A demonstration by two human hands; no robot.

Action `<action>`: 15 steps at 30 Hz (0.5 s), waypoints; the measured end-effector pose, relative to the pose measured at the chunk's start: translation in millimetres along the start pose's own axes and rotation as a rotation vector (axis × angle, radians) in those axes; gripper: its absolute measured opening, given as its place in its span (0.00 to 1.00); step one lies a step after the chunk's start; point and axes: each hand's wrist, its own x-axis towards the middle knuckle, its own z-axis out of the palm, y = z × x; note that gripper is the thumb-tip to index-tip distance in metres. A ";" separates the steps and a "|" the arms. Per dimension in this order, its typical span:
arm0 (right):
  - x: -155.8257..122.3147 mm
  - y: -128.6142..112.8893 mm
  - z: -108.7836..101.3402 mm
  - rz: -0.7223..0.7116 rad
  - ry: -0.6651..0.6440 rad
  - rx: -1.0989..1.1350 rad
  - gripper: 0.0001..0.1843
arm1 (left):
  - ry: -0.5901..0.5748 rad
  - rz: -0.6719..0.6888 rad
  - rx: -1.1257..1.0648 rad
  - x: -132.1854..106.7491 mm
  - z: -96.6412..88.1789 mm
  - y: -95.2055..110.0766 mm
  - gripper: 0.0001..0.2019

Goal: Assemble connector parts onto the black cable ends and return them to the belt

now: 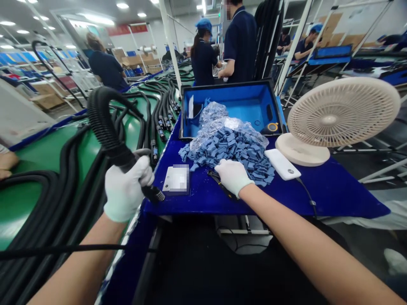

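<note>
left hand (pixel 127 189): fingers clenched around black corrugated hose (pixel 106 123)
right hand (pixel 233 177): fingers released and flat, resting on pile of blue pieces (pixel 235 148)

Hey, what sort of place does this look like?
Probably a factory assembly line: black corrugated hoses lie along a green workbench, blue parts are heaped on a blue table, and co-workers wear matching navy uniforms.

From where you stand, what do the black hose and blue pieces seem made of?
The black hose looks like matte plastic or rubber, with even ridges. The blue pieces look like moulded rubber or soft plastic; their dull surface leaves it open.
</note>
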 end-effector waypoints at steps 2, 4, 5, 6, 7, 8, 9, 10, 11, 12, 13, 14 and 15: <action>3.0 -0.2 1.1 -0.009 -0.046 -0.046 0.16 | -0.050 0.054 0.018 15.5 0.4 -4.8 0.10; 7.0 0.6 1.7 -0.013 -0.087 -0.075 0.16 | -0.061 0.077 0.042 27.6 0.2 -12.0 0.12; 9.5 1.1 2.2 -0.015 -0.101 -0.083 0.14 | -0.056 0.084 0.060 31.9 0.2 -16.0 0.12; 11.9 1.3 2.8 -0.018 -0.108 -0.088 0.13 | -0.045 0.088 0.081 34.8 0.3 -20.0 0.13; 13.8 1.4 3.5 -0.023 -0.106 -0.089 0.12 | -0.032 0.091 0.103 36.5 0.5 -23.9 0.14; 15.1 1.3 4.4 -0.027 -0.095 -0.086 0.11 | -0.022 0.089 0.123 37.1 0.8 -27.3 0.14; 15.4 1.3 5.2 -0.027 -0.078 -0.081 0.12 | -0.015 0.084 0.137 36.8 1.1 -30.3 0.15; 15.0 1.8 5.8 -0.022 -0.056 -0.072 0.12 | -0.011 0.078 0.149 36.1 1.2 -32.7 0.15; 14.0 2.8 5.9 -0.012 -0.032 -0.061 0.13 | -0.008 0.073 0.158 34.9 1.1 -34.5 0.15; 12.5 4.5 5.5 0.003 -0.010 -0.050 0.13 | -0.007 0.068 0.164 33.7 0.8 -35.9 0.15; 11.0 6.8 4.2 0.020 0.007 -0.043 0.12 | -0.006 0.064 0.170 32.5 0.4 -37.0 0.16; 9.7 9.5 2.2 0.036 0.029 -0.024 0.12 | -0.001 0.060 0.184 31.4 0.0 -37.8 0.16; 8.6 12.0 -0.6 0.045 0.058 0.025 0.12 | 0.010 0.055 0.207 30.4 -0.3 -38.4 0.16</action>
